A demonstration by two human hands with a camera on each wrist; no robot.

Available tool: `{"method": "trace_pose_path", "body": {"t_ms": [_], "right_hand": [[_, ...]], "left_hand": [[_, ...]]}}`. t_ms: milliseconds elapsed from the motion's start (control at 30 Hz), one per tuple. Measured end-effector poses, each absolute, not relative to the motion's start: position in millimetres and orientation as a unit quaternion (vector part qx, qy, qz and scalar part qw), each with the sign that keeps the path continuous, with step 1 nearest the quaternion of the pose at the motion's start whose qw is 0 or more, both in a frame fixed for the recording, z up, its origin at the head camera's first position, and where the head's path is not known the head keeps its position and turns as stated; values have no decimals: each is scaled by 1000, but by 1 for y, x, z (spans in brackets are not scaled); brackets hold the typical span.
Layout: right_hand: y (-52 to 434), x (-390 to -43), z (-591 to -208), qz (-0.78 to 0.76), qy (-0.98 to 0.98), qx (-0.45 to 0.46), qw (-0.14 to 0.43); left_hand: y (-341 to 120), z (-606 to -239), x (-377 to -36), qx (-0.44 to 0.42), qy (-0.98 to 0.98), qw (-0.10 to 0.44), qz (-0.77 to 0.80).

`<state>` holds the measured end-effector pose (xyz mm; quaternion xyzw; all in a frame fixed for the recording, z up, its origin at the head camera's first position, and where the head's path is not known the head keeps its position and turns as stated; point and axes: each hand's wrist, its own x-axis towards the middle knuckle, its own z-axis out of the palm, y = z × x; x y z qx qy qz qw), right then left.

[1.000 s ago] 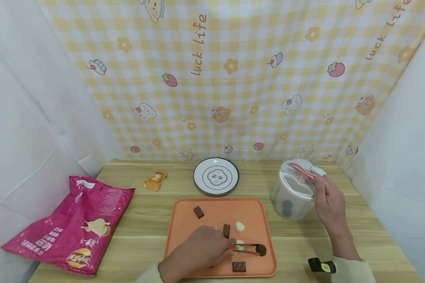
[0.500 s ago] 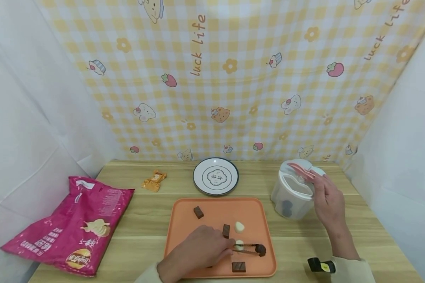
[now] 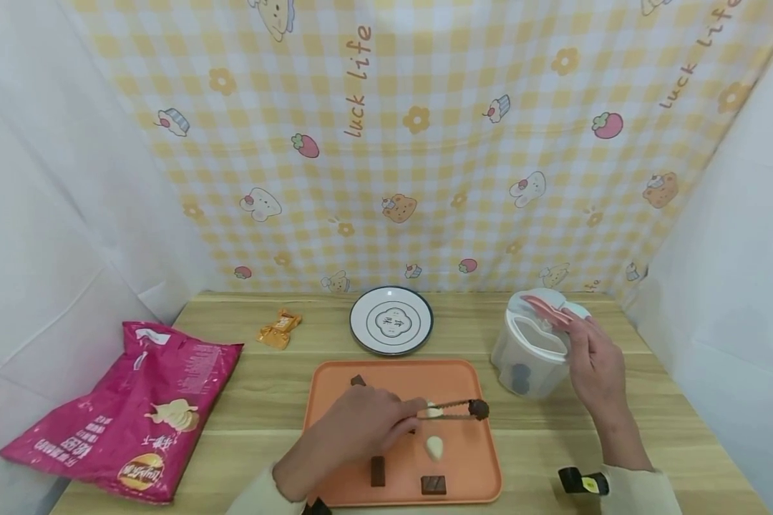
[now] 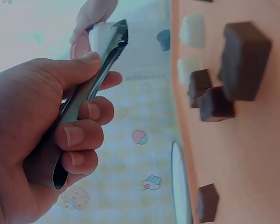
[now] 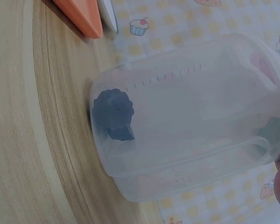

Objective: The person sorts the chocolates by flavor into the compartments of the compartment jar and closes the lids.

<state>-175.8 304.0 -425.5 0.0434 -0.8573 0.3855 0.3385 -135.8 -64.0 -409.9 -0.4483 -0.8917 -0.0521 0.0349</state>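
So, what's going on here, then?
A person is handling sweets with tongs. Their left hand grips metal tongs, with a dark round piece at the tips, on the side of the orange tray nearest the clear container. Their right hand holds the container's pink flap up. Dark pieces sit at the container's bottom, while brown blocks and white pieces lie on the tray.
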Motion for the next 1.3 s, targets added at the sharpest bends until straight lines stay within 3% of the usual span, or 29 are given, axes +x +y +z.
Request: {"method": "trace_pose_path", "body": {"t_ms": [200, 833, 1300], "right_hand": [[303, -175, -425, 388, -858, 38, 333], [307, -178, -430, 380, -850, 48, 362], [305, -177, -426, 384, -855, 45, 345]], "left_hand": [[-57, -402, -144, -439, -892, 77, -71], [-14, -381, -169, -410, -892, 140, -131], [9, -385, -187, -384, -906, 124, -129]]}}
